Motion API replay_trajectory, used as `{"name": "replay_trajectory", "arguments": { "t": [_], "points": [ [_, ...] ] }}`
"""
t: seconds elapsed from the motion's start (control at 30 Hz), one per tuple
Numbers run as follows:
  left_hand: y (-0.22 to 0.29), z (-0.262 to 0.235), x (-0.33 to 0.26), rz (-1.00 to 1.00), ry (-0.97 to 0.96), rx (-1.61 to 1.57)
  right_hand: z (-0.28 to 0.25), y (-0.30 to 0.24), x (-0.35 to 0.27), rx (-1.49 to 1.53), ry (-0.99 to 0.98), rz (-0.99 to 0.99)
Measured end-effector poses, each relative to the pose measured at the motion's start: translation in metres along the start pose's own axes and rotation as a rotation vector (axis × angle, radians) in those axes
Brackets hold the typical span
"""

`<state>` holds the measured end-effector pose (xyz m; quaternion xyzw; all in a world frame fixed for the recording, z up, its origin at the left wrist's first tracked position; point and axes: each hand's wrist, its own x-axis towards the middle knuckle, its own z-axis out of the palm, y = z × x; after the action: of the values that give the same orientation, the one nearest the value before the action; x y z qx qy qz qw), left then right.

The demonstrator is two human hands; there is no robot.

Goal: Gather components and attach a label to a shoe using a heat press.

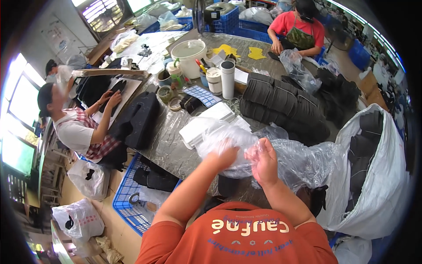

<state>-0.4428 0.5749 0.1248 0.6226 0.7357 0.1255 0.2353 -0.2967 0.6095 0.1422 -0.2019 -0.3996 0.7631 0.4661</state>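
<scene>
A crumpled clear plastic bag (228, 132) is stretched between my hands over the near edge of the table. My right hand (265, 163) pinches it with thumb and fingers raised. My left hand (225, 157), blurred by motion, is curled against the bag's other side; film hides some of its fingers. Beneath the film lies a stack of white sheets (206, 130). More clear plastic bags (303, 158) lie heaped to the right of my right hand. Just beyond them are bundled stacks of dark grey fabric pieces (281, 99).
A large white sack (378, 193) with dark bundles stands at right. A white tumbler (227, 79), a bucket (189, 57) and small pots occupy the table beyond. A blue crate (127, 207) is at lower left. Co-workers sit at left (83, 127) and far right (299, 31).
</scene>
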Motion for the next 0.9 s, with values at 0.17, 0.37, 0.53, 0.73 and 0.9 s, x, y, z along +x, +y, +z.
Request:
{"name": "replay_trajectory", "arguments": {
  "t": [0.17, 0.37, 0.53, 0.73, 0.9],
  "points": [
    [-0.113, 0.091, 0.026, 0.164, 0.176, 0.117, -0.022, -0.015, -0.009, -0.360, 0.021, -0.261],
    [-0.083, 0.075, 0.026, 0.102, -0.131, 0.078, 0.043, -0.038, -0.026, -0.914, -0.932, -0.509],
    [-0.060, 0.080, -0.003, 0.072, -0.370, 0.060, -0.039, 0.060, 0.062, -1.872, -0.729, 0.293],
    [-0.058, 0.035, 0.008, -0.008, -0.670, 0.007, -0.083, 0.105, 0.062, -2.012, -0.464, -0.062],
    [-0.092, 0.037, 0.029, -0.119, 0.043, 0.083, -0.031, 0.068, 0.043, -1.632, -0.501, -0.042]
  ]
}}
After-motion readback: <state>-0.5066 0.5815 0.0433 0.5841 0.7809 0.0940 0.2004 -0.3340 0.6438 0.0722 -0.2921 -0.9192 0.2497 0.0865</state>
